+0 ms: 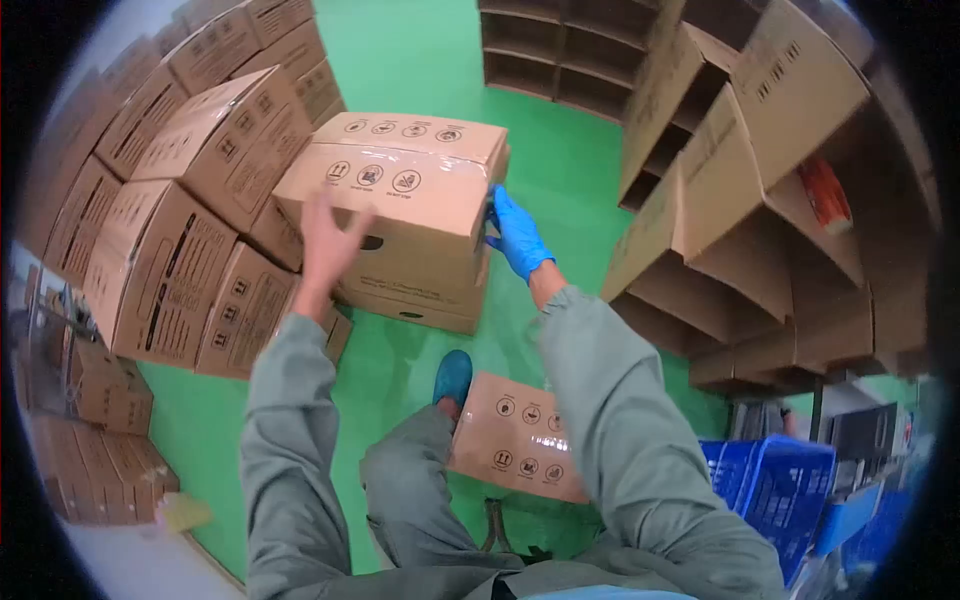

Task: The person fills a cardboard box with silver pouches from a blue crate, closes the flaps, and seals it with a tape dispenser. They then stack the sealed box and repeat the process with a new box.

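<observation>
A taped cardboard box [400, 235] with printed handling symbols sits on top of another cardboard box [430, 312] on the floor. My left hand [333, 240], bare, is at the upper box's near left side, its fingers spread over the front face near a dark hand hole. In a blue glove, my right hand [520, 235] is against the right side of that same box, fingers stretched and thumb apart beside another dark hole. A smaller taped box [515, 435] lies on the floor by my blue-covered foot [453, 378], partly hidden by my right sleeve.
Stacked cartons [190, 240] rise close on the left. On the right are open cardboard bins [720, 210], one with a red item [826, 195] inside. Cardboard cubbies [560, 50] stand at the back. A blue plastic crate [775, 490] is at lower right, above the green floor [400, 50].
</observation>
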A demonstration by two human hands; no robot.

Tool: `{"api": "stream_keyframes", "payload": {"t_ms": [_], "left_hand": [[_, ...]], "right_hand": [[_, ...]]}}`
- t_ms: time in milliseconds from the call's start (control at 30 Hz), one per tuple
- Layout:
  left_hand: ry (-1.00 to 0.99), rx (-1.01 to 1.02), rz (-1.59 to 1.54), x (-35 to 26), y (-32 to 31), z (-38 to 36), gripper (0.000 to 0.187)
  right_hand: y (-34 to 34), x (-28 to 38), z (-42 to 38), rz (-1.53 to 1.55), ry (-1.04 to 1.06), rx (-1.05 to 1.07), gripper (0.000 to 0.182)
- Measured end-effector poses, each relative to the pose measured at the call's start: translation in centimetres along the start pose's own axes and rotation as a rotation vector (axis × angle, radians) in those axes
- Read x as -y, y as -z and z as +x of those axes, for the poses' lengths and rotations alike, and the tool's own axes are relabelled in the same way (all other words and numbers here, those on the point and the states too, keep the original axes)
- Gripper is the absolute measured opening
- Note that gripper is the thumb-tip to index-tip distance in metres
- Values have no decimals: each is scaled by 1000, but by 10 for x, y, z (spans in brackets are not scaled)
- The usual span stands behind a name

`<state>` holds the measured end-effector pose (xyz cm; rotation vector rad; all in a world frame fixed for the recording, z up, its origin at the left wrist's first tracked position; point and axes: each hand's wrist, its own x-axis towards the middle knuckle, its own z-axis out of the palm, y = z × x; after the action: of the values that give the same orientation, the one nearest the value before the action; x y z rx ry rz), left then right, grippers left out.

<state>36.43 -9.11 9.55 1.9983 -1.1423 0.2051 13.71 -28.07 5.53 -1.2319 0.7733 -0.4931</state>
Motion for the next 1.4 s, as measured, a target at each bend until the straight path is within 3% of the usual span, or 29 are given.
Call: {"api": "stream_keyframes", "payload": {"t_ms": [67, 100, 167, 233, 300, 367, 400, 467, 500, 567, 600, 633, 667, 700, 800, 867, 900, 933, 967, 1000, 1033, 1067, 1100, 1133, 1167, 1233, 1300, 1367, 1400], "left_hand": [[57, 236, 280, -67, -11, -32, 91], [5, 249, 361, -77, -23, -43, 93], [-108, 235, 390, -94, -45, -56, 92], [-266, 240, 238, -134, -62, -55, 89], [-424, 294, -9, -188, -69, -50, 84], [-537, 334, -215, -268, -79, -32, 79], [-608, 311, -298, -310, -87, -24, 77], [-634, 273, -364, -395, -107, -6, 78], [-596, 318, -455, -437, -107, 4, 80], [-414, 365, -475, -504, -125, 27, 90], [-369, 324, -504, -527, -129, 34, 86], [-300, 214, -438, -544, -134, 36, 72], [-277, 297, -350, -550, -135, 46, 51], [-276, 231, -278, -549, -142, 58, 36], [-345, 106, -134, -516, -108, 91, 35], [-335, -57, -130, -459, -78, 132, 35], [-353, 18, -158, -429, -32, 128, 35], [-547, -130, -130, -366, -12, 148, 32], [-247, -8, -272, -378, 60, 79, 31], [-279, 21, -400, -346, 98, 55, 32], [-143, -8, -457, -309, 127, 30, 39], [-87, 55, -500, -259, 157, 17, 42], [-73, 22, -570, -262, 182, -23, 44], [79, -32, -571, -248, 198, -49, 44], [237, -85, -579, -236, 208, -72, 44], [279, 45, -463, -219, 221, -105, 41], [217, 276, -211, -205, 213, -128, 36], [307, 405, -190, -189, 177, -149, 34], [240, 522, -92, -198, 158, -161, 34]], "right_hand": [[47, -17, -21, -229, 85, 110, 56], [71, -17, -44, -233, 101, 53, 56], [115, -13, -98, -406, 422, -261, 42], [159, 49, -160, -641, 943, -788, 37], [212, 119, -206, -744, 1174, -1108, 45], [280, 173, -227, -1185, 1132, -1396, 50], [307, 188, -227, -1190, 1142, -1409, 50], [358, 206, -225, -1646, 605, -1462, 53], [369, 214, -232, -1657, 608, -1481, 53], [379, 226, -247, -1766, 447, -1063, 48], [373, 221, -262, -1815, 521, -1043, 43], [360, 210, -282, -1863, 593, -1019, 39], [343, 197, -308, -1768, 751, -1011, 37], [323, 185, -335, -1666, 912, -993, 35], [292, 151, -397, -1552, 1132, -1031, 36], [298, 128, -425, -1253, 1384, -1242, 39], [306, 129, -429, -1238, 1391, -1252, 39], [317, 133, -429, -1033, 1383, -1374, 39], [325, 140, -428, -821, 1359, -1486, 41], [328, 157, -425, -970, 1201, -1545, 41], [333, 178, -419, -1111, 1029, -1591, 41], [343, 193, -404, -1194, 1022, -1489, 40], [355, 206, -385, -1279, 1014, -1379, 39], [371, 214, -358, -1358, 933, -1275, 37], [387, 219, -329, -1444, 851, -1167, 35], [401, 220, -290, -1525, 731, -980, 31], [391, 222, -280, -1481, 783, -1068, 31], [379, 208, -292, -1424, 800, -1159, 30], [368, 204, -315, -1416, 989, -1155, 32]]}}
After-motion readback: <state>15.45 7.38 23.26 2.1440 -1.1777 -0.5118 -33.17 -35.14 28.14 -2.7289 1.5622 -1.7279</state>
